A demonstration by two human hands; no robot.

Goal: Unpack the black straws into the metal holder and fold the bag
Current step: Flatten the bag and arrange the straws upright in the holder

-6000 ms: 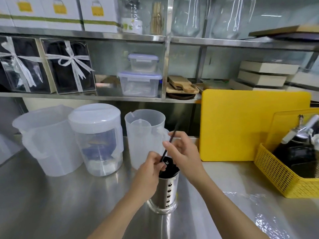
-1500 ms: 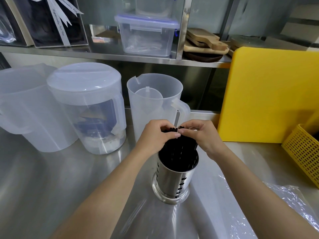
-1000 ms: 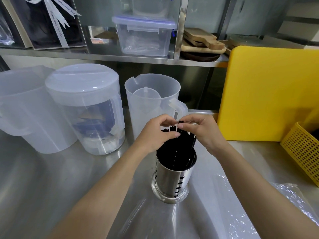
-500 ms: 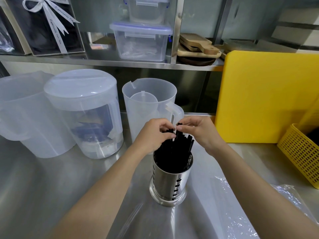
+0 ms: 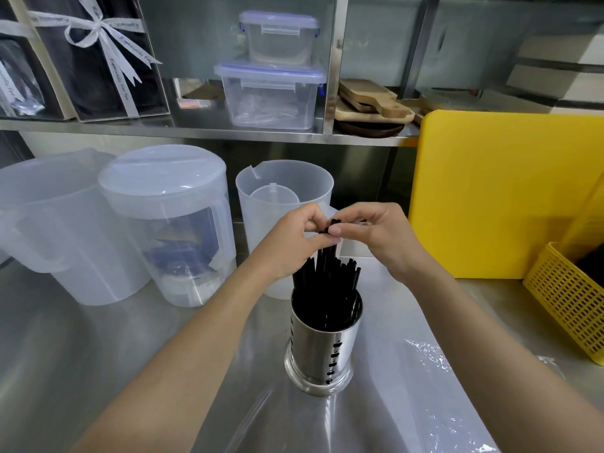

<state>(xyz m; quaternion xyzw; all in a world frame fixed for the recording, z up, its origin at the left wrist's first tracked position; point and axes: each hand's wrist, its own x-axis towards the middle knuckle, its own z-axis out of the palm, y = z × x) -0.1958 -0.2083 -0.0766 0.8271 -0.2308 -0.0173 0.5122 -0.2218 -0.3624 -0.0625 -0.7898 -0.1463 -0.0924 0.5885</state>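
A perforated metal holder [image 5: 322,358] stands upright on the steel counter, filled with black straws [image 5: 330,289] that stick out of its top. My left hand [image 5: 291,243] and my right hand [image 5: 376,237] meet just above it, fingers pinched on the upper ends of a few straws lifted higher than the others. The clear plastic bag [image 5: 434,397] lies flat and crinkled on the counter to the right of the holder, partly under my right forearm.
Three translucent pitchers [image 5: 170,223] stand behind and left of the holder. A yellow cutting board [image 5: 503,197] leans at the back right, with a yellow basket [image 5: 568,305] at the right edge. A shelf above carries lidded plastic boxes [image 5: 271,93] and wooden boards [image 5: 369,103].
Both hands have risen a little above the holder, drawing a few straw ends up with them. The holder and the bag have stayed in place.
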